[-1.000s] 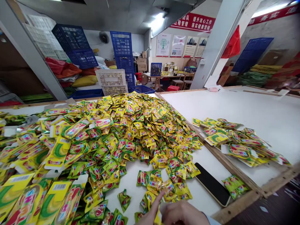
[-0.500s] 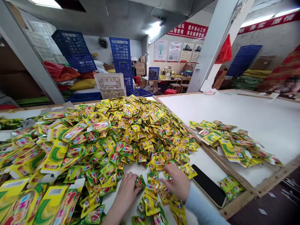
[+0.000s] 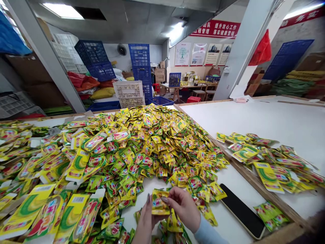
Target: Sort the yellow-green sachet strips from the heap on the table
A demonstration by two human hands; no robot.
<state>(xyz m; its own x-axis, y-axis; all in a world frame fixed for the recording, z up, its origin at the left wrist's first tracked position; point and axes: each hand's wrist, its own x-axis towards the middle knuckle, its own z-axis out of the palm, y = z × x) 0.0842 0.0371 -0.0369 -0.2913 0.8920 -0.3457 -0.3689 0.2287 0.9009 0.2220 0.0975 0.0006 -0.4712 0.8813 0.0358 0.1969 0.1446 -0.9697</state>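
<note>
Sachet pinched upright between our left hand and right hand, fingertips closed on its edges, near centre, lifted off the table so its face shows to us. Pile spreads far and left within reach; phone near right, apart.

The sachet is a small, shiny packet, yellow and green with a red picture on the front, a bit crinkled. It's up off the tabletop, roughly upright, front facing the camera. It's pinched between the left hand and the right hand, near the middle of the tabletop's near edge, just on the near side of the big heap of sachets.
</note>
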